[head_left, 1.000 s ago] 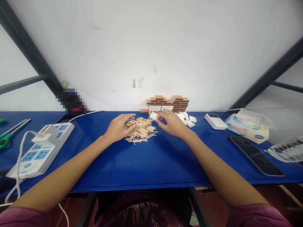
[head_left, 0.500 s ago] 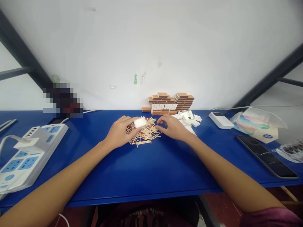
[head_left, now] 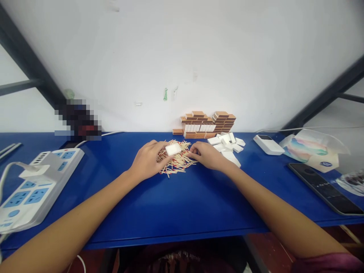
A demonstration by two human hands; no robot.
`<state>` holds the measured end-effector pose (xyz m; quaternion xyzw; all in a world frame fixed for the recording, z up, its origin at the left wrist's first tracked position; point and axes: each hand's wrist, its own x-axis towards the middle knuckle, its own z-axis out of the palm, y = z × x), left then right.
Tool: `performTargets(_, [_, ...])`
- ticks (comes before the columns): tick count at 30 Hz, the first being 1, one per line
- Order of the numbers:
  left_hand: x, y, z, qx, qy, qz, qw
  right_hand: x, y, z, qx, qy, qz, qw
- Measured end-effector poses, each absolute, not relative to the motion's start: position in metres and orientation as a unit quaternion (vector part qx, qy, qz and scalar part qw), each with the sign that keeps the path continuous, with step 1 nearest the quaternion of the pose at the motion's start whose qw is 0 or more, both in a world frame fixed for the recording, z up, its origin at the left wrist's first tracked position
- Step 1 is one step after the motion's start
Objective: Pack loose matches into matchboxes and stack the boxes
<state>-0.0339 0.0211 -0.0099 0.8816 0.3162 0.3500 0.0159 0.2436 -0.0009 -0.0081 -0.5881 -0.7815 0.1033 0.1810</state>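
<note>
Both arms are bare from the wrists back to well above the elbows, with no watch, ring or band on the left hand point(head_left: 148, 161) or the right hand point(head_left: 207, 155). A maroon short sleeve point(head_left: 330, 263) shows at the lower right corner, covering the right upper arm. Between the arms, at the bottom edge, lies a dark maroon shirt front point(head_left: 176, 261) with a faint print too blurred to read.
</note>
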Motion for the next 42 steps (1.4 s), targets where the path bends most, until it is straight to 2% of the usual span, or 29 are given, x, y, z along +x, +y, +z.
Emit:
performTargets(7, [-0.032,0.018,-0.010,0.887,0.308,0.343,0.023,0.264,-0.002,-0.007,-0.581,-0.800,0.045,0.146])
performTargets(13, [-0.033,0.021,-0.013,0.887,0.296,0.351,0.041,0.279,0.001,0.001,-0.590,-0.794,0.066,0.130])
performTargets(22, [-0.021,0.011,-0.009,0.877,0.305,0.361,0.092,0.255,-0.025,0.031,-0.523,-0.822,0.089,0.208])
performTargets(35, [-0.011,-0.009,-0.005,0.864,0.309,0.363,0.162,0.225,-0.041,0.027,-0.440,-0.865,0.091,0.221])
performTargets(42, [-0.014,-0.006,-0.007,0.858,0.304,0.382,0.162,0.236,-0.035,0.027,-0.440,-0.849,0.101,0.275])
